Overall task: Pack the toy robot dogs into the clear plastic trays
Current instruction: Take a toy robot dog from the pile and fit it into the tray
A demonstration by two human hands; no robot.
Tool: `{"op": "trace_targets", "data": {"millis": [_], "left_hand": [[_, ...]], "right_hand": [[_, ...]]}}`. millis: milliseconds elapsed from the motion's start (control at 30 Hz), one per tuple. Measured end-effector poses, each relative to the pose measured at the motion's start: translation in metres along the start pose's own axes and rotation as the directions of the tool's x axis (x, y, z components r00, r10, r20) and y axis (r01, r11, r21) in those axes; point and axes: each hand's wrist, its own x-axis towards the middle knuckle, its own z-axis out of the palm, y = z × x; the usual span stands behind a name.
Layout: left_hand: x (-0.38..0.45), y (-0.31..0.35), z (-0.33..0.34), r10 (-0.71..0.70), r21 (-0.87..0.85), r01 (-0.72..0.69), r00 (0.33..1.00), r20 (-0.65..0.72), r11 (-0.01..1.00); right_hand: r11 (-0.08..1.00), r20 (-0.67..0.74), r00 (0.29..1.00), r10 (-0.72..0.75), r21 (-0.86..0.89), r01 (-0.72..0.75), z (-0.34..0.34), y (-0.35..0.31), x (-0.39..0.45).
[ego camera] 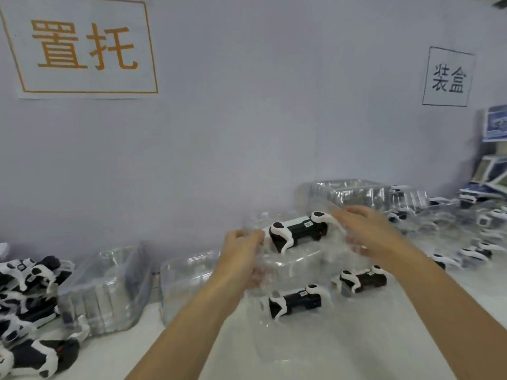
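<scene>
Clear, thin plastic is what both hands are on in the head view: a tray (299, 259) held up above the white table (343, 352), with a black-and-white dog (297, 231) lying on its side in the tray's upper pocket. The left hand (241, 256) grips the tray's left edge, fingers curled over the rim just beside the dog's head end. The right hand (370, 231) is blurred; it lies over the tray's right end next to the dog's rear, fingers bent onto the plastic, so I judge it is holding the tray too, though the exact contact cannot be made out. The dog sits between the two hands, touched by neither as far as one can tell. Two more dogs, one near (295, 298) and one right (363, 279), show below through the plastic. Whether they sit in the same tray or in others on the table cannot be told. I judge the tray light, springy and slick, likely to flex or buckle if squeezed, so its stiffer rims are the places to hold. The dog looks hard, rigid plastic, best taken by its dark body, not the white legs. Loose dogs (30, 311) are heaped at far left beside stacked trays (104, 292), and packed trays (466, 242) crowd the right.
</scene>
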Motion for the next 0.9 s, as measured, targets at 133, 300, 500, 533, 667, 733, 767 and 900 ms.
{"op": "trace_targets", "data": {"millis": [133, 300, 500, 533, 667, 733, 767, 900], "left_hand": [[0.01, -0.005, 0.061, -0.058, 0.061, 0.052, 0.993, 0.098, 0.997], [0.03, -0.022, 0.11, -0.111, 0.151, 0.081, 0.974, 0.198, 0.985], [0.049, -0.032, 0.145, -0.112, 0.242, 0.067, 0.978, 0.178, 0.968], [0.052, -0.035, 0.149, -0.113, 0.249, 0.067, 0.978, 0.176, 0.966], [0.062, -0.045, 0.162, -0.115, 0.246, 0.065, 0.974, 0.195, 0.967], [0.062, -0.047, 0.166, -0.1, 0.241, 0.045, 0.97, 0.221, 0.97], [0.061, -0.048, 0.169, -0.083, 0.234, 0.025, 0.968, 0.238, 0.972], [0.057, -0.052, 0.173, 0.007, 0.231, -0.089, 0.943, 0.334, 0.969]], "right_hand": [[0.999, -0.131, 0.991, 0.039, -0.013, -0.041, -0.052, 0.031, 0.009], [0.995, -0.185, 0.98, 0.066, -0.058, -0.078, -0.09, 0.058, 0.026], [0.982, -0.19, 0.977, 0.092, -0.145, -0.121, -0.107, 0.08, 0.053], [0.978, -0.183, 0.978, 0.103, -0.161, -0.133, -0.108, 0.084, 0.057], [0.966, -0.179, 0.974, 0.14, -0.193, -0.174, -0.113, 0.095, 0.075], [0.966, -0.191, 0.967, 0.166, -0.166, -0.199, -0.119, 0.099, 0.084], [0.968, -0.197, 0.963, 0.185, -0.135, -0.214, -0.124, 0.1, 0.089], [0.966, -0.156, 0.955, 0.253, -0.015, -0.259, -0.147, 0.11, 0.099]]}}
